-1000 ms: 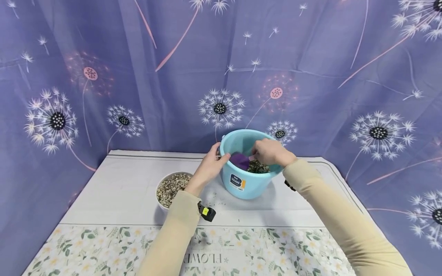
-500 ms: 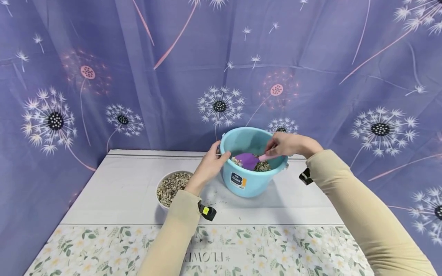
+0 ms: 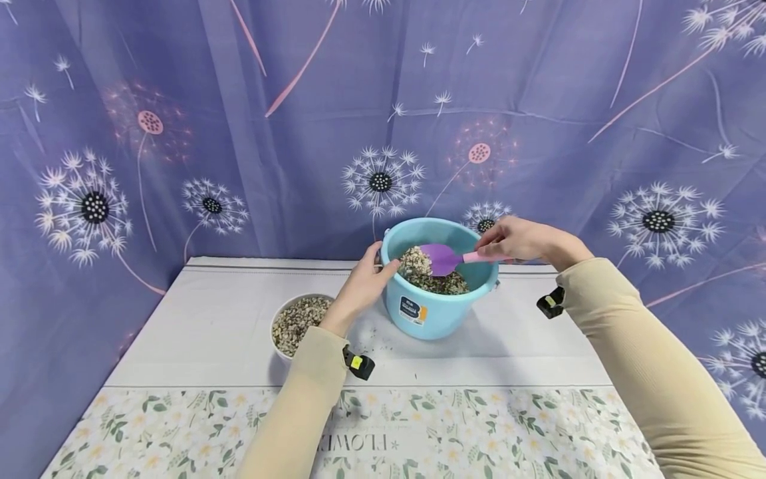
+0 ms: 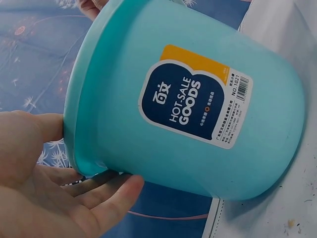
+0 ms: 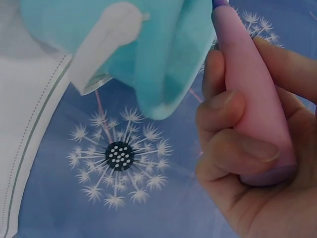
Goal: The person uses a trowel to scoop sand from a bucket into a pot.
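A light blue bucket [image 3: 431, 313] stands on the table, partly filled with a grainy, soil-like mix [image 3: 445, 284]. My left hand [image 3: 362, 287] grips its left rim, the thumb on the rim and the other fingers below it on the outside, as the left wrist view shows. With fingers curled round its pink handle [image 5: 252, 94], my right hand [image 3: 517, 239] holds a hand trowel [image 3: 441, 259] over the bucket. Light, grainy material [image 3: 415, 262] lies heaped on the purple blade. The far side of the bucket's contents is hidden by the blade.
A white bowl [image 3: 272, 332] full of a similar grainy mix sits left of the bucket, partly behind my left forearm. A few crumbs [image 3: 377, 346] lie on the white tablecloth [image 3: 209, 319]. A purple dandelion curtain [image 3: 299, 179] hangs close behind the table.
My right hand has risen from inside the bucket and moved right, lifting the trowel with a load of mix on its blade. The left hand has stayed on the rim.
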`<state>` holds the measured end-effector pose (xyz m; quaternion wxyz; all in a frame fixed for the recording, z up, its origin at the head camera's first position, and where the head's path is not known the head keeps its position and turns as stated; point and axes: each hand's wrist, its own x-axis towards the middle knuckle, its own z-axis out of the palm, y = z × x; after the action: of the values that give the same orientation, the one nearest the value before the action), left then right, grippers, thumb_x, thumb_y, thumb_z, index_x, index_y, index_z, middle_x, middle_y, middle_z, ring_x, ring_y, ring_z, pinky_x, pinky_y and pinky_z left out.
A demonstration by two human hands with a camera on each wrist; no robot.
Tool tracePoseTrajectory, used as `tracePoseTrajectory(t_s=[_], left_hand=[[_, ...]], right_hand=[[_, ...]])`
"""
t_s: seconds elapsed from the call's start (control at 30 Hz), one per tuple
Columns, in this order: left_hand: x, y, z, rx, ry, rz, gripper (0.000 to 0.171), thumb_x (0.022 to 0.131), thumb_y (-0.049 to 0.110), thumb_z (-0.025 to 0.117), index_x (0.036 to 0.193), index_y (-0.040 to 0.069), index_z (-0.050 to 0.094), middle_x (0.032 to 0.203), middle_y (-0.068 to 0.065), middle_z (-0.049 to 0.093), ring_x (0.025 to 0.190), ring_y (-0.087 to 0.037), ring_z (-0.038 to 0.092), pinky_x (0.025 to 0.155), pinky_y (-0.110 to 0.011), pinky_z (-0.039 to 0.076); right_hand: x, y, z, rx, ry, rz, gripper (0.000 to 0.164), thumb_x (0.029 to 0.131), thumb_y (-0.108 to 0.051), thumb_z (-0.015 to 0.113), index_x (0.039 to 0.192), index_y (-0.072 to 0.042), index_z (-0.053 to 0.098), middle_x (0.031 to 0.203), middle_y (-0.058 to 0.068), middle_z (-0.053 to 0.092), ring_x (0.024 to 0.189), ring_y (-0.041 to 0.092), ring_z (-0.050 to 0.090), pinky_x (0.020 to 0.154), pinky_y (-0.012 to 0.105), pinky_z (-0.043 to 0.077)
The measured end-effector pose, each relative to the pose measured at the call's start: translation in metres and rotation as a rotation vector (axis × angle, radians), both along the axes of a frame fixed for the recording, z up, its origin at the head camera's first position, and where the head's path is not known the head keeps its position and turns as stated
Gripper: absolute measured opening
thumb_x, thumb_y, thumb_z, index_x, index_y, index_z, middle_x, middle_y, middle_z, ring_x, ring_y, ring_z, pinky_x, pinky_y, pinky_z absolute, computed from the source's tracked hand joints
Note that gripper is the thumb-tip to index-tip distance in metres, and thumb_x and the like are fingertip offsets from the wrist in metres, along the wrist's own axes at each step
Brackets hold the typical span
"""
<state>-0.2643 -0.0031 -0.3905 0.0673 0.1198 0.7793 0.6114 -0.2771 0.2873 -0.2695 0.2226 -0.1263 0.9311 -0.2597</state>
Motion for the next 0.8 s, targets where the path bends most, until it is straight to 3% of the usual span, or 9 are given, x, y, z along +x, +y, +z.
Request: tracePoseTrajectory(t_s=[0.1, 0.3, 0.53, 0.63, 0.8], left_hand=[[-0.001, 0.000, 0.002, -0.001, -0.003, -0.002, 0.070, 0.102, 0.032, 0.054, 0.157, 0.013, 0.015, 0.150, -0.015, 0.039, 0.131, -0.031, 0.046, 0.104, -0.044, 0.043], [-0.003, 0.003, 0.005, -0.010, -0.005, -0.001, 0.069, 0.102, 0.030, 0.053, 0.157, 0.012, 0.015, 0.151, -0.015, 0.038, 0.131, -0.031, 0.045, 0.106, -0.045, 0.041], [0.005, -0.006, 0.010, -0.022, -0.037, -0.008, 0.072, 0.102, 0.041, 0.051, 0.158, 0.016, 0.013, 0.155, -0.013, 0.031, 0.137, -0.028, 0.037, 0.111, -0.044, 0.034], [0.013, -0.019, 0.017, -0.058, 0.006, -0.013, 0.072, 0.101, 0.042, 0.051, 0.157, 0.014, 0.015, 0.154, -0.017, 0.031, 0.138, -0.031, 0.035, 0.112, -0.046, 0.033], [0.029, -0.058, 0.027, -0.165, 0.147, -0.054, 0.066, 0.102, 0.038, 0.051, 0.155, 0.011, 0.023, 0.152, -0.021, 0.031, 0.137, -0.035, 0.034, 0.111, -0.050, 0.033]], right_hand=[[0.000, 0.004, -0.002, -0.030, -0.010, -0.041, 0.046, 0.090, -0.042, 0.069, 0.120, -0.007, 0.069, 0.079, 0.009, 0.064, 0.052, 0.014, 0.038, 0.048, 0.027, 0.038], [0.001, 0.015, -0.002, -0.095, -0.006, -0.062, 0.034, 0.097, -0.022, 0.063, 0.123, -0.001, 0.066, 0.075, 0.009, 0.065, 0.046, 0.010, 0.038, 0.042, 0.022, 0.035], [0.004, 0.014, 0.002, -0.127, -0.017, -0.108, 0.041, 0.096, -0.023, 0.064, 0.130, 0.000, 0.060, 0.076, 0.008, 0.064, 0.048, 0.011, 0.039, 0.042, 0.023, 0.036], [0.005, 0.012, 0.003, -0.144, -0.018, -0.108, 0.039, 0.096, -0.020, 0.063, 0.129, 0.001, 0.061, 0.073, 0.007, 0.062, 0.048, 0.011, 0.039, 0.042, 0.023, 0.035], [0.006, 0.002, 0.007, -0.161, 0.005, -0.093, 0.036, 0.098, -0.016, 0.059, 0.129, 0.002, 0.061, 0.078, 0.011, 0.063, 0.048, 0.011, 0.038, 0.043, 0.023, 0.034]])
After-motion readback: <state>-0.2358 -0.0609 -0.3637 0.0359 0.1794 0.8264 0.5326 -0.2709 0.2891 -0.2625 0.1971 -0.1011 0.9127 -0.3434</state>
